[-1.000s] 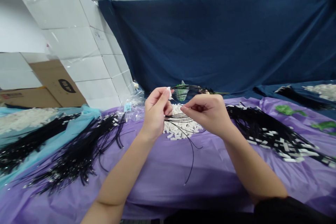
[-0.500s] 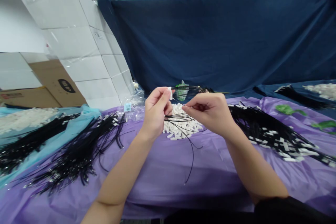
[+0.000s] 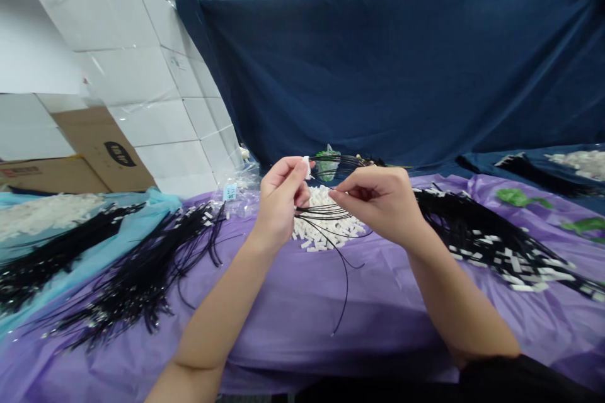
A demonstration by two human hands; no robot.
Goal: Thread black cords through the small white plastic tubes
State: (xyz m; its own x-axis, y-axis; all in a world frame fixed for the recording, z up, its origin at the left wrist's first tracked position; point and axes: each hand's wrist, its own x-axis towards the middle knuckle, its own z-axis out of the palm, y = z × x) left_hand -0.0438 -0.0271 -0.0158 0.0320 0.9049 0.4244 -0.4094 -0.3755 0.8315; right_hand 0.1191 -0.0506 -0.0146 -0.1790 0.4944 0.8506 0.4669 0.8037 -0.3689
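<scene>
Between thumb and fingers, my left hand (image 3: 282,195) pinches a small white connector (image 3: 307,167) with several thin black wires leading from it to the right. More black wires (image 3: 346,289) pass under that hand, and some hang loose over the purple cloth. My right hand (image 3: 378,198) is closed in a pinch on a single black wire (image 3: 322,185) just right of the connector. Whether this wire's tip sits inside the connector I cannot tell. Behind and below both hands lies a heap of white connectors (image 3: 326,236), partly hidden by them.
Purple cloth (image 3: 293,321) covers the table. Bundles of black wires lie at the left (image 3: 137,271) and black wires with white connectors at the right (image 3: 501,239). White boxes (image 3: 165,113) are stacked at the back left, with clear plastic (image 3: 246,192) before them. A blue curtain (image 3: 378,75) hangs behind.
Almost nothing differs. Both hands keep their grips in nearly the same place, and the loose wires have barely shifted.
</scene>
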